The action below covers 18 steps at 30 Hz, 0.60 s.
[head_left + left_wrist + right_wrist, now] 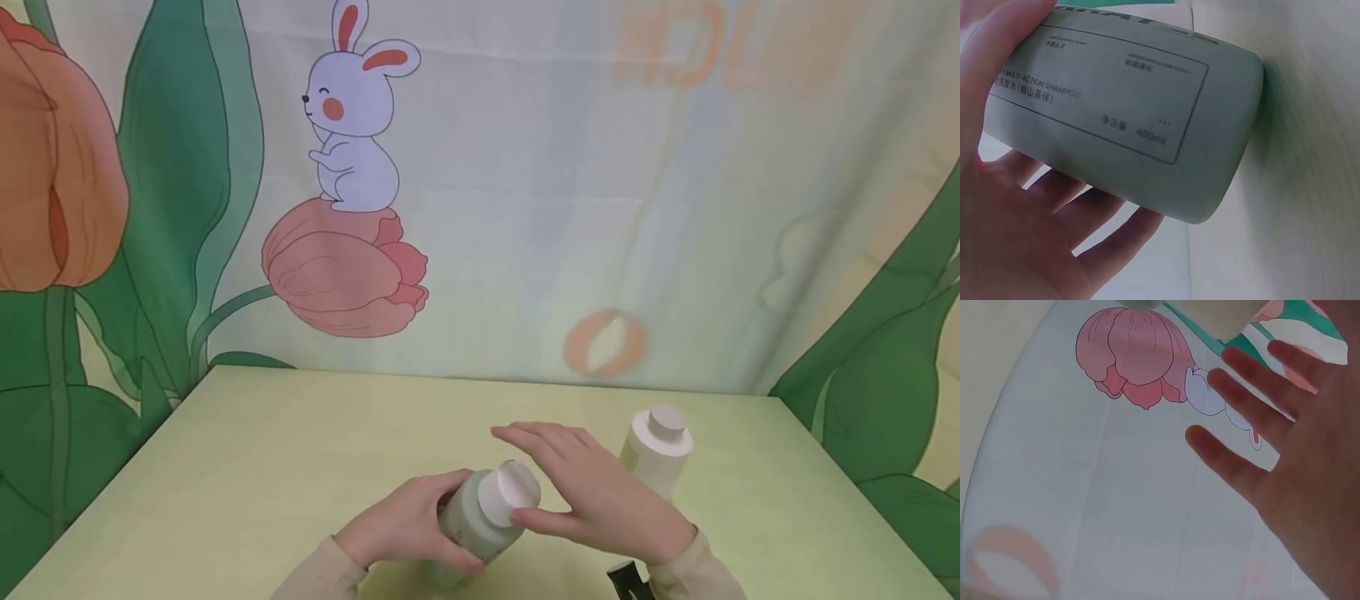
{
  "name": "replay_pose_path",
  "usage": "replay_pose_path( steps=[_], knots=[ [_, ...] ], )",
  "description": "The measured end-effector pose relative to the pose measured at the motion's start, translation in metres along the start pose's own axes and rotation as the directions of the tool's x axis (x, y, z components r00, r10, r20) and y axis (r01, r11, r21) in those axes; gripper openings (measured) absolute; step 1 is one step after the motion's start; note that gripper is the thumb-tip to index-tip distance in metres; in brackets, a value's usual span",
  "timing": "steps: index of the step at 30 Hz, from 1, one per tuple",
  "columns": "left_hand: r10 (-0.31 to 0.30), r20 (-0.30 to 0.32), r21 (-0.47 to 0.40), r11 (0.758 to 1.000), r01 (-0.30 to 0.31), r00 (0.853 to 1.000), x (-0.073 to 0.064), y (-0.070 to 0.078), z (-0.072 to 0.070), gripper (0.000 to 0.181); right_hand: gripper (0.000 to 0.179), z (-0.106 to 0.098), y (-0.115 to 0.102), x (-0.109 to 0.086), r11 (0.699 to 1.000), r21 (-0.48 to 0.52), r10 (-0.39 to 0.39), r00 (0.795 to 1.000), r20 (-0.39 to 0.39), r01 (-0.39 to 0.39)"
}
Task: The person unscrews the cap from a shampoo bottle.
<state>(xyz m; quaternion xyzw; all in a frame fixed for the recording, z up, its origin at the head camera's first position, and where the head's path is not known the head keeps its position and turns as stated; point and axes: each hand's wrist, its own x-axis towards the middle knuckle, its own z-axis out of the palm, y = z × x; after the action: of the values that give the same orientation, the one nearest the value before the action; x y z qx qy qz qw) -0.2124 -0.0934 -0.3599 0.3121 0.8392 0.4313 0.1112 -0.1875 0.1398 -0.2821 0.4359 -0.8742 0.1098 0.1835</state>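
Observation:
My left hand grips a grey-green shampoo bottle round its body, the thumb on the near side. Tilted to the right, the bottle carries a white cap on top. In the left wrist view, its printed label and lower end show, with the fingers underneath. My right hand hovers beside the cap with its fingers extended; the thumb tip overlaps the cap's edge in the head view. Spread fingers with nothing between them show in the right wrist view, below a blurred part of the bottle.
Behind my right hand stands a white bottle with a pale cap. A black object lies by my right wrist, partly cut off by the frame. The pale yellow-green table ends at a printed curtain.

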Motion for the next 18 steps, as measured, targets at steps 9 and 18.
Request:
replay_pose_path(
  steps=[9, 18],
  knots=[
    [0.002, -0.007, -0.006, 1.000, -0.002, 1.000, 0.0012, 0.0024, 0.0002, 0.062, 0.041, 0.0011, 0.0035, 0.0009, 0.995, -0.071, -0.070, 0.997, -0.034, 0.068],
    [-0.002, -0.002, 0.009, 1.000, 0.002, 1.000, 0.0009, 0.0021, 0.0000, 0.063, 0.054, -0.0046, 0.0028, -0.0016, 0.997, -0.021, -0.071, 0.997, 0.010, 0.071]
  ],
)
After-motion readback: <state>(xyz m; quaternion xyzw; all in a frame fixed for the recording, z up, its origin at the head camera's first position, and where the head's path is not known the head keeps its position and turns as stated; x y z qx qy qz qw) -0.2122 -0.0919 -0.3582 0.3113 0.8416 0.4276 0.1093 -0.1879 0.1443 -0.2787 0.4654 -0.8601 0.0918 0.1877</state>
